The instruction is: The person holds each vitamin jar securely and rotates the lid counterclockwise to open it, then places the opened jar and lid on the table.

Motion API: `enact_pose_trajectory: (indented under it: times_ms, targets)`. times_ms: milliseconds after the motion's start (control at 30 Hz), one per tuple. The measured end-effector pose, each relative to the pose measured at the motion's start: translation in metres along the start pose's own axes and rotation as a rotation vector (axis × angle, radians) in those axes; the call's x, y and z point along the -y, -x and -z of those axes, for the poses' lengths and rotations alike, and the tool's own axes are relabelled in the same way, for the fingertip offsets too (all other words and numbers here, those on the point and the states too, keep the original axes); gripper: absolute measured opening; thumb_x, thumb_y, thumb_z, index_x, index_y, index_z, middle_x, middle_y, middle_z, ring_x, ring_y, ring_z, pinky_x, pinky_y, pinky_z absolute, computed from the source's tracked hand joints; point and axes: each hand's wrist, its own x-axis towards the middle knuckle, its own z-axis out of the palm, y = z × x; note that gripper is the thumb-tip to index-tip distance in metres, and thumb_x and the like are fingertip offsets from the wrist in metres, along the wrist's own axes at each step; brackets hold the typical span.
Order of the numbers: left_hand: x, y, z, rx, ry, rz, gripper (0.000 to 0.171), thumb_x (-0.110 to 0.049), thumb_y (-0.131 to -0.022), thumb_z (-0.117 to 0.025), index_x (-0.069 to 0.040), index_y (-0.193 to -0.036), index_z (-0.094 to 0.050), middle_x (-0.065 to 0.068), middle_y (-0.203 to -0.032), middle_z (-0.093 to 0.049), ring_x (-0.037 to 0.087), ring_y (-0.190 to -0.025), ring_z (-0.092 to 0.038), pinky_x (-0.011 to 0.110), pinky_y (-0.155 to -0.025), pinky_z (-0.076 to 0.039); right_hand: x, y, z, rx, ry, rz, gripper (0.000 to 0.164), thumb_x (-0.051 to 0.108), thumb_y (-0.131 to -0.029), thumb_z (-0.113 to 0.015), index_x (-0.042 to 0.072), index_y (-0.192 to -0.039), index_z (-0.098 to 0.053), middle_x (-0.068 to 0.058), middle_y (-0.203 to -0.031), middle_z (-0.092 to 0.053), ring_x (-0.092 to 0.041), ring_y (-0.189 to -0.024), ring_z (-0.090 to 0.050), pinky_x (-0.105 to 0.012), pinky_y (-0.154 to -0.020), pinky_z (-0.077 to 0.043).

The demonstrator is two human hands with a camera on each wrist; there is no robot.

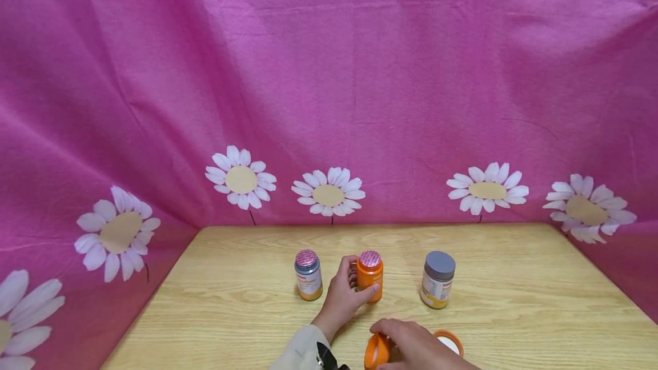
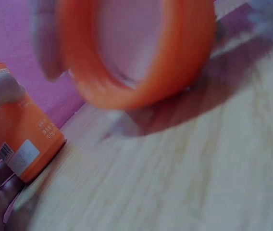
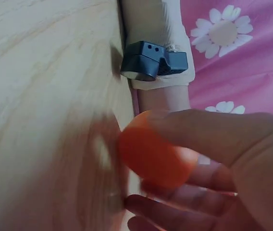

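Observation:
In the head view my left hand (image 1: 343,294) grips an orange bottle (image 1: 371,280) with a pink patterned seal over its mouth. The bottle stands on the wooden table, thumb at its front and fingers round its left side. Closer to me, my right hand (image 1: 417,345) pinches an orange cap (image 1: 377,350) tipped on its side near the tabletop. The left wrist view shows the pale inside of this cap (image 2: 204,53), with the gripped bottle (image 2: 23,130) farther left. In the right wrist view, thumb and fingers hold the cap (image 3: 153,151).
A second orange-rimmed lid (image 1: 448,338), white inside, lies partly behind my right hand. Left of the orange bottle stands a grey-necked bottle (image 1: 309,280) with a pink seal. A grey-capped jar (image 1: 438,281) stands to the right. Pink flowered cloth (image 1: 390,101) hangs behind the table (image 1: 231,301).

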Motion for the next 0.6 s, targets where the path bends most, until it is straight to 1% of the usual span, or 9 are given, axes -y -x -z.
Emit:
enact_pose_trajectory:
  times_ms: [67, 133, 167, 233, 333, 433, 533, 600]
  targets:
    - [0.009, -0.003, -0.001, -0.001, -0.002, 0.002, 0.058, -0.026, -0.074, -0.074, -0.024, -0.120, -0.039, -0.004, -0.112, -0.055, 0.012, -0.101, -0.054, 0.032, -0.089, -0.041, -0.001, 0.001, 0.000, 0.006, 0.032, -0.028, 0.053, 0.039, -0.073, -0.072, 0.005, -0.111, -0.058, 0.007, -0.099, -0.059, -0.003, -0.084, -0.052, -0.026, -0.074, -0.046]
    - [0.008, -0.002, -0.001, 0.000, -0.009, 0.001, 0.058, -0.028, -0.074, -0.074, -0.024, -0.120, -0.039, -0.004, -0.111, -0.055, 0.012, -0.101, -0.054, 0.032, -0.089, -0.041, 0.000, 0.002, -0.001, 0.007, 0.062, -0.041, 0.054, 0.041, -0.070, -0.074, 0.007, -0.110, -0.059, 0.006, -0.100, -0.059, -0.005, -0.086, -0.053, -0.027, -0.076, -0.046]
    - [0.007, -0.002, -0.001, 0.003, -0.010, 0.006, 0.059, -0.029, -0.074, -0.074, -0.024, -0.121, -0.038, -0.005, -0.111, -0.055, 0.012, -0.101, -0.054, 0.033, -0.090, -0.041, 0.000, 0.002, -0.002, 0.002, 0.066, -0.048, 0.053, 0.041, -0.070, -0.074, 0.008, -0.109, -0.059, 0.008, -0.100, -0.058, -0.005, -0.086, -0.052, -0.027, -0.076, -0.045]
    - [0.006, -0.002, -0.001, 0.008, -0.011, 0.007, 0.059, -0.029, -0.074, -0.074, -0.025, -0.121, -0.039, -0.005, -0.111, -0.055, 0.012, -0.102, -0.053, 0.033, -0.091, -0.040, 0.000, 0.004, -0.004, -0.012, 0.073, -0.032, 0.047, 0.039, -0.069, -0.074, 0.013, -0.105, -0.060, 0.012, -0.095, -0.056, -0.003, -0.082, -0.051, -0.026, -0.073, -0.045]
    - [0.004, -0.002, -0.001, 0.015, -0.013, 0.006, 0.058, -0.030, -0.075, -0.073, -0.025, -0.122, -0.039, -0.006, -0.112, -0.055, 0.012, -0.104, -0.053, 0.034, -0.093, -0.039, 0.001, 0.005, -0.006, -0.031, 0.112, 0.013, 0.038, 0.037, -0.069, -0.073, 0.019, -0.100, -0.060, 0.015, -0.088, -0.053, 0.000, -0.075, -0.048, -0.024, -0.067, -0.043]
    - [0.004, -0.002, 0.000, 0.021, -0.017, 0.000, 0.057, -0.030, -0.075, -0.072, -0.026, -0.122, -0.040, -0.006, -0.112, -0.055, 0.012, -0.105, -0.052, 0.033, -0.094, -0.038, 0.002, 0.005, -0.008, -0.032, 0.161, 0.043, 0.034, 0.036, -0.070, -0.072, 0.021, -0.098, -0.059, 0.015, -0.086, -0.050, 0.000, -0.072, -0.046, -0.023, -0.064, -0.042]
    - [0.004, -0.001, 0.000, 0.025, -0.020, -0.007, 0.056, -0.030, -0.076, -0.072, -0.026, -0.122, -0.041, -0.007, -0.112, -0.057, 0.011, -0.105, -0.053, 0.033, -0.094, -0.039, 0.003, 0.005, -0.009, -0.023, 0.195, 0.018, 0.035, 0.039, -0.071, -0.071, 0.021, -0.098, -0.058, 0.014, -0.086, -0.050, -0.001, -0.069, -0.046, -0.024, -0.062, -0.043]
    - [0.004, 0.000, 0.000, 0.026, -0.024, -0.011, 0.056, -0.030, -0.075, -0.072, -0.026, -0.122, -0.041, -0.007, -0.112, -0.057, 0.011, -0.105, -0.053, 0.032, -0.093, -0.039, 0.004, 0.004, -0.011, -0.009, 0.205, -0.020, 0.035, 0.042, -0.072, -0.069, 0.021, -0.098, -0.057, 0.014, -0.085, -0.049, -0.002, -0.067, -0.046, -0.025, -0.061, -0.042]
